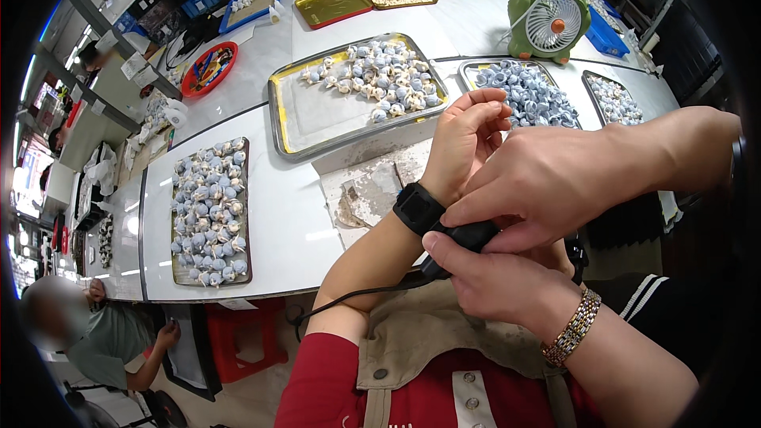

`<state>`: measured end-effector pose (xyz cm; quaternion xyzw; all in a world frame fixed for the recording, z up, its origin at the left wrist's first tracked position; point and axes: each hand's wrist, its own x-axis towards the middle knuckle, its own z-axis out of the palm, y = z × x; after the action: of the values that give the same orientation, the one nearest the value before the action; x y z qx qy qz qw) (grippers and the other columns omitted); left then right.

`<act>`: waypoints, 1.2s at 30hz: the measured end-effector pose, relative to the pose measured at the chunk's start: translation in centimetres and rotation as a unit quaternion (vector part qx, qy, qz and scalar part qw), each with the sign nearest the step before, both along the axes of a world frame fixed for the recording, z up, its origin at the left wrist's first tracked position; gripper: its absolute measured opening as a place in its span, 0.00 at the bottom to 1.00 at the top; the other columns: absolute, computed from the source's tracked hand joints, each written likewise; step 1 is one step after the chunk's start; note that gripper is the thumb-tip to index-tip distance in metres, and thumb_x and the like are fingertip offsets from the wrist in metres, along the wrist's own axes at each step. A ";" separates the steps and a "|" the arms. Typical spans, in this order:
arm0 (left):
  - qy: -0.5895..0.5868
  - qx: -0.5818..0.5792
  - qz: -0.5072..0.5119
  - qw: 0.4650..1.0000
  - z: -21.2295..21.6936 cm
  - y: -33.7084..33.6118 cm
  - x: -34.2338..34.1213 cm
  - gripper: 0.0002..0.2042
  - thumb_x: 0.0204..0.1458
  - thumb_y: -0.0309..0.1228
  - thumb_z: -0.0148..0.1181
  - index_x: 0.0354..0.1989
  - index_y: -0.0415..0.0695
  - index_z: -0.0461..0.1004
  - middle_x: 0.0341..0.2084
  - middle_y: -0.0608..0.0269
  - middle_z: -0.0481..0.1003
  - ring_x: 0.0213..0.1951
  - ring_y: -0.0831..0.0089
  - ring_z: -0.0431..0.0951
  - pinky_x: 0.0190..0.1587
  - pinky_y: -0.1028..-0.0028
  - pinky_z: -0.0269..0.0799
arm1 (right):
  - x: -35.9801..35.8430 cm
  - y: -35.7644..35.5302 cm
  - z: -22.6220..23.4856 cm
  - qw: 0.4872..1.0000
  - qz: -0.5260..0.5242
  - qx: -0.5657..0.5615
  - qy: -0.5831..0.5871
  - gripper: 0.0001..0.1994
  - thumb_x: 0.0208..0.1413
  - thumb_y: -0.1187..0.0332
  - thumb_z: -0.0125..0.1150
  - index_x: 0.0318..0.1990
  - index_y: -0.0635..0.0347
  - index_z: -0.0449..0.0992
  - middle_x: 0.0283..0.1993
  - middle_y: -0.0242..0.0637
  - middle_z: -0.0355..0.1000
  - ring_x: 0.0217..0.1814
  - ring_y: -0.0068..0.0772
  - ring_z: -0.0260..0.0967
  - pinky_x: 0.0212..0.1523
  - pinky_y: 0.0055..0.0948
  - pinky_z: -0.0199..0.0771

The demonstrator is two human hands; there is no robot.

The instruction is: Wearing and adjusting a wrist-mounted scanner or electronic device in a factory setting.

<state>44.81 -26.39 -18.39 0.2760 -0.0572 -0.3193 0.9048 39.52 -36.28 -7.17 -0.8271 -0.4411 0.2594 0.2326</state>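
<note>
My left hand point(464, 139) is raised over the table's near edge, fingers loosely bent, holding nothing. A black band with a square unit point(418, 208) circles its wrist. Another person's two hands, one from the right point(547, 178) and one from below right with a gold and silver bracelet point(515, 285), grip a black cabled device point(469, 238) beside that wrist. Behind them a bit of skin and a black strap point(576, 257) show, seemingly my right wrist; its fingers are hidden. Beyond my left hand lies a metal tray point(305, 115) of small grey-blue and cream figurines.
A tray of similar figurines point(208, 218) lies left. Grey-blue cup-shaped pieces point(531, 95) fill a tray at right, near a green dragon-shaped fan point(547, 20). A stained white box point(365, 190) lies ahead. Farther back are gold trays point(333, 6) and a red basin point(210, 69). Someone sits lower left.
</note>
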 end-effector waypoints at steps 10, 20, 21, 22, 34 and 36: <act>-0.017 -0.006 0.003 1.000 -0.3 -0.2 0.2 0.07 0.53 0.23 0.51 0.40 0.39 0.70 0.27 0.62 0.74 0.27 0.79 0.72 0.29 0.81 0.69 | 1.4 -1.6 -1.0 0.995 -0.027 0.047 0.087 0.21 0.44 0.72 0.66 0.49 0.60 0.75 0.33 0.41 0.77 0.32 0.26 0.75 0.36 0.22 0.73; -0.040 -0.025 0.013 0.999 -0.8 1.2 0.3 0.10 0.54 0.24 0.48 0.44 0.39 0.67 0.32 0.61 0.73 0.33 0.75 0.73 0.37 0.76 0.70 | -2.5 2.5 -8.4 0.832 -0.308 0.382 0.258 0.21 0.52 0.67 0.61 0.53 0.62 0.65 0.46 0.39 0.71 0.48 0.26 0.69 0.51 0.25 0.69; -0.042 -0.013 0.015 0.999 -0.9 0.8 0.1 0.10 0.54 0.24 0.48 0.44 0.39 0.67 0.32 0.62 0.73 0.33 0.76 0.72 0.36 0.77 0.70 | -2.3 0.9 -9.2 0.764 -0.378 0.437 0.286 0.21 0.54 0.67 0.59 0.53 0.62 0.63 0.46 0.39 0.69 0.50 0.27 0.68 0.52 0.26 0.68; -0.042 -0.019 -0.010 0.999 -1.2 0.6 0.1 0.10 0.53 0.24 0.49 0.44 0.39 0.67 0.32 0.62 0.73 0.33 0.76 0.72 0.36 0.77 0.69 | -7.1 0.2 -11.3 0.685 -0.443 0.488 0.310 0.21 0.56 0.66 0.57 0.54 0.63 0.61 0.47 0.39 0.68 0.52 0.29 0.66 0.54 0.27 0.67; -0.159 0.074 -0.086 0.981 -1.0 1.2 -5.2 0.14 0.56 0.28 0.50 0.50 0.39 0.65 0.46 0.59 0.68 0.49 0.73 0.68 0.50 0.72 0.64 | -15.2 0.3 0.6 -0.161 -0.431 0.673 0.579 0.39 0.61 0.43 0.15 0.52 0.76 0.62 0.53 0.49 0.66 0.58 0.39 0.63 0.61 0.31 0.59; -0.262 0.097 -0.080 0.957 -0.3 2.0 -6.4 0.19 0.55 0.32 0.54 0.54 0.39 0.62 0.49 0.59 0.66 0.52 0.71 0.66 0.53 0.69 0.64 | -16.0 -1.5 0.0 -0.181 -0.411 0.684 0.574 0.40 0.62 0.45 0.13 0.54 0.80 0.59 0.57 0.50 0.63 0.59 0.38 0.62 0.62 0.31 0.57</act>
<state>38.37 -24.42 -18.64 0.4308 -0.2832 -0.3114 0.7983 23.50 -37.76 -7.21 -0.2764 -0.3761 -0.0304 -0.8839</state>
